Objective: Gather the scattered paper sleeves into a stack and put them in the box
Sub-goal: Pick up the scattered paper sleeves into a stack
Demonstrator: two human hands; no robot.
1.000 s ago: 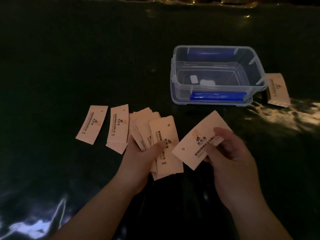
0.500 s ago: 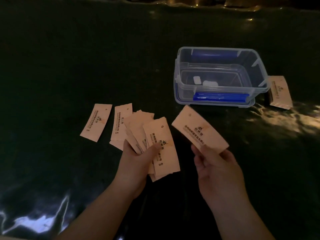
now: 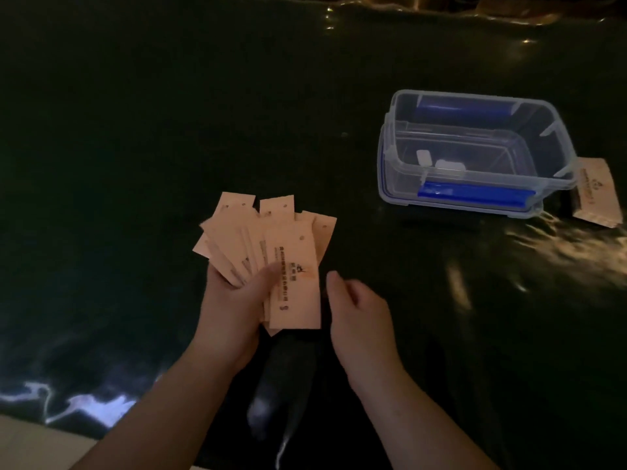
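Note:
A fanned bunch of pale pink paper sleeves (image 3: 291, 266) with dark print is held in my left hand (image 3: 234, 300), thumb pressed on the front one. Other sleeves stick out behind the bunch at the upper left; whether they lie on the table or are held is unclear. My right hand (image 3: 359, 310) hovers just right of the bunch, fingers loosely apart, holding nothing. The clear plastic box (image 3: 556, 137) with blue clips stands at the upper right, with no lid on. One more sleeve (image 3: 597, 195) lies against the box's right side.
The surface is a dark, glossy table with bright reflections at the right and lower left. Two small white pieces lie on the box's floor (image 3: 441, 162). A pale table edge (image 3: 34, 442) shows at the bottom left.
The sleeve my right hand held has joined the bunch in my left hand, and my right hand is now empty. The view shifted, so the box sits further right.

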